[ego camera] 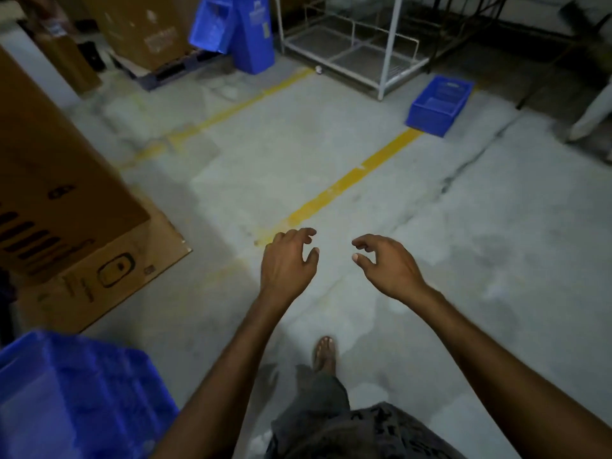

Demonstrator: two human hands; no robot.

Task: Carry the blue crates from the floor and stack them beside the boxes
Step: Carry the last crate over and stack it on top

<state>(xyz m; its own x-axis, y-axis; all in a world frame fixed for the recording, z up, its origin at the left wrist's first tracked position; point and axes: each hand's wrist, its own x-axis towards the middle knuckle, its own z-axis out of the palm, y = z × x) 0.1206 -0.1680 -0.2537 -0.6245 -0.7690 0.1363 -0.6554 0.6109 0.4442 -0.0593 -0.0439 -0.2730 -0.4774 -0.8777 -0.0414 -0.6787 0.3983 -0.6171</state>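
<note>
A blue crate (438,106) lies alone on the concrete floor at the far right, beside a white wire rack. Another blue crate (76,392) fills the bottom left corner, right next to large cardboard boxes (56,180). Two more blue crates (235,28) lean on end at the back, near a box on a pallet. My left hand (287,260) and my right hand (384,263) hover over the floor in the middle, fingers spread and curled, holding nothing. Both are far from the lone crate.
A white wire rack (351,44) on wheels stands at the back. Yellow floor lines (341,187) run diagonally across the concrete. A cardboard box on a dark pallet (145,31) sits at the back left. My bare foot (325,354) steps forward below my hands.
</note>
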